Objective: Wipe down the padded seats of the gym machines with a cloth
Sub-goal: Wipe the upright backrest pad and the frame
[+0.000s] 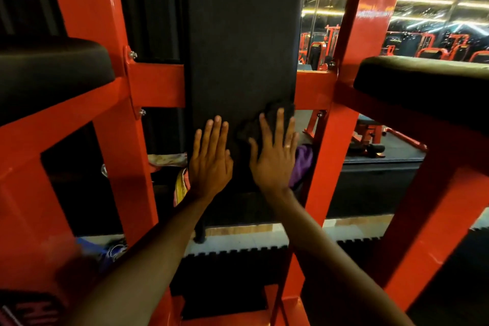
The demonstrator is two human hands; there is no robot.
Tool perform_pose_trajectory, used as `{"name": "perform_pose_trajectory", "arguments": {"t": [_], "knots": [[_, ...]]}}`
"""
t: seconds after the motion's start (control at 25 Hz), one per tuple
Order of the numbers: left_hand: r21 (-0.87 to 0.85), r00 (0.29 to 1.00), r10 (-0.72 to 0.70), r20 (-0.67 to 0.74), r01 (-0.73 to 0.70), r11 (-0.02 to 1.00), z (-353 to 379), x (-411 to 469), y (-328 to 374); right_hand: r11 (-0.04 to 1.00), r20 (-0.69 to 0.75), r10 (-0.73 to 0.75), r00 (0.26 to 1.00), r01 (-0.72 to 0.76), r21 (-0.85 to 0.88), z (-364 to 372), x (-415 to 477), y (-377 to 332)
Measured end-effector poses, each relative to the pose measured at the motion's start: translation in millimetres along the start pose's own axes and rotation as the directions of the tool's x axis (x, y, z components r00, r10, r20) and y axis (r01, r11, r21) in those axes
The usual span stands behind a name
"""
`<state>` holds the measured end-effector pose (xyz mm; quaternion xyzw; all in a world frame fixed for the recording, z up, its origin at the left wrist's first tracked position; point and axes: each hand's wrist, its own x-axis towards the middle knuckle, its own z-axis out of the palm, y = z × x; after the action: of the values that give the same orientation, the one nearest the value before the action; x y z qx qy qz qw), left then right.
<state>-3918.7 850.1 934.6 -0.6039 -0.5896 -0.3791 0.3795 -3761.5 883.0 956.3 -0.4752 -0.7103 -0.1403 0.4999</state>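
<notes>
Cloth, dark, bunched at lower right of upright pad; my right hand presses it flat, fingers straight. Left hand flat on bare pad beside, holding nothing. Red frame either side.

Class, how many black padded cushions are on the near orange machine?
3: the tall black padded backrest in the centre, the left black arm cushion and the right black arm cushion beside it. More may be hidden lower down.

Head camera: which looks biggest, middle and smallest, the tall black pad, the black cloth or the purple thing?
Tall black pad
Black cloth, partly under the right hand
Purple thing, partly hidden; close call
</notes>
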Motion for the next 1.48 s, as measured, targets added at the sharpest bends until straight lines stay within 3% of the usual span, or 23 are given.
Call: {"name": "perform_pose_trajectory", "arguments": {"t": [0.2, 0.48, 0.8, 0.88, 0.96, 1.04, 1.16, 1.32, 1.4, 1.48], "knots": [[0.050, 1.000, -0.001, -0.002, 0.001, 0.999, -1, -2, 1, 0.919, 0.025, 0.300, 0.954, -0.295, 0.260, -22, 17, 10], [0.041, 1.000, -0.016, -0.012, 0.017, 0.999, 1, -2, 4, 0.854, 0.203, 0.395, 0.896, -0.440, 0.279, -4, -72, 25], [0.036, 1.000, -0.001, -0.010, 0.002, 0.999, 4, 1, -1, 0.975, 0.004, 0.223, 0.975, -0.223, 0.014, 1, 11, -18], [0.004, 1.000, -0.010, -0.016, 0.010, 1.000, 5, 2, -1, 0.999, 0.050, 0.017, 0.999, -0.015, -0.041, 2, -14, -12], [-0.025, 0.999, -0.028, -0.020, 0.027, 0.999, 3, 2, 1, 0.968, 0.155, -0.226, 0.962, 0.239, -0.075, 5, -44, 7], [-0.040, 0.999, -0.034, -0.017, 0.034, 0.999, 2, -1, 1, 0.934, 0.159, -0.343, 0.926, 0.355, -0.053, 5, -57, 33], [-0.069, 0.999, -0.031, -0.044, 0.028, 0.997, 0, -1, 4, 0.963, 0.055, -0.267, 0.962, 0.265, 0.050, -7, -31, 49], [-0.114, 0.980, -0.147, -0.131, 0.132, 0.985, 8, -16, 4, 0.989, -0.022, -0.099, 0.995, 0.101, 0.106, -11, 20, -4], [-0.143, 0.962, -0.226, -0.152, 0.205, 0.968, 16, -32, 5, 0.983, 0.040, -0.157, 0.987, 0.152, 0.108, -3, 10, -27], [-0.191, 0.955, -0.263, -0.135, 0.236, 0.953, 21, -49, 3, 0.951, 0.121, -0.308, 0.944, 0.300, 0.081, 3, -21, -18]]}}
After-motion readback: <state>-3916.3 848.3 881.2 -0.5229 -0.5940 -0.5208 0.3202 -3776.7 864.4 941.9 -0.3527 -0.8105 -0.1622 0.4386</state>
